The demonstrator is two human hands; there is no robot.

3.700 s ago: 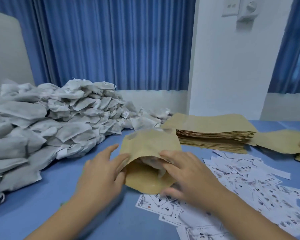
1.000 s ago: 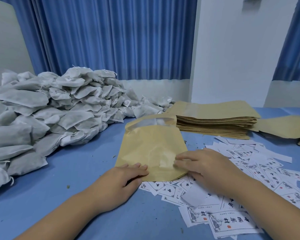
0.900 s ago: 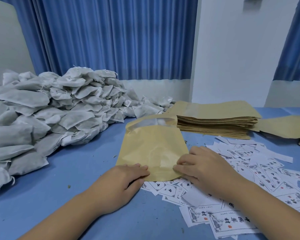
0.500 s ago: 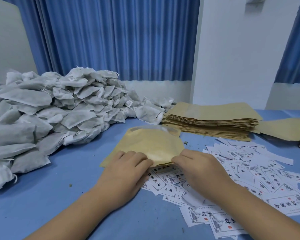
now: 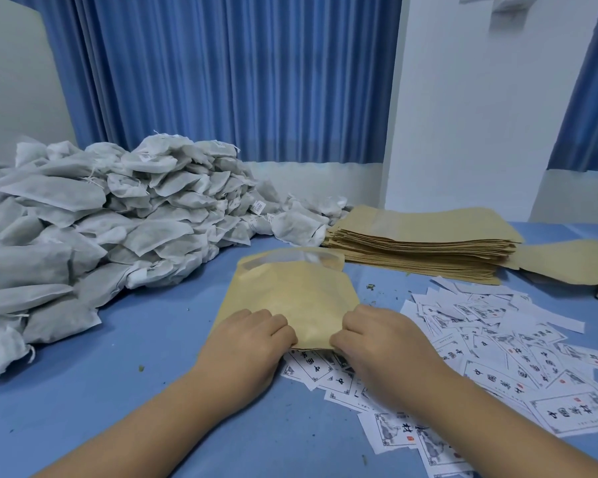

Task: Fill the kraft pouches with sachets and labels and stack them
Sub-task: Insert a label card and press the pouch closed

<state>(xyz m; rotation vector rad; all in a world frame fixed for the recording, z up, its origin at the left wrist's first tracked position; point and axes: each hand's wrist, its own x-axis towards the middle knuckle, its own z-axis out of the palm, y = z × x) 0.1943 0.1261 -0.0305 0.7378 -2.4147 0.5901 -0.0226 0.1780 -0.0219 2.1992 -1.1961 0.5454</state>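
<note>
Kraft pouch [image 5: 290, 294] (just one) pinched at its near edge by left hand [image 5: 246, 346] and right hand [image 5: 380, 343].

Blue curtains [image 5: 239, 81], white wall [image 5: 480, 115]

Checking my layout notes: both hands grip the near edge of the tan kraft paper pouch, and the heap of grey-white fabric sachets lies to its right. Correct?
No. The head view shows the heap of grey-white fabric sachets to the left of the tan kraft paper pouch. The left hand and right hand do grip its near edge.
</note>
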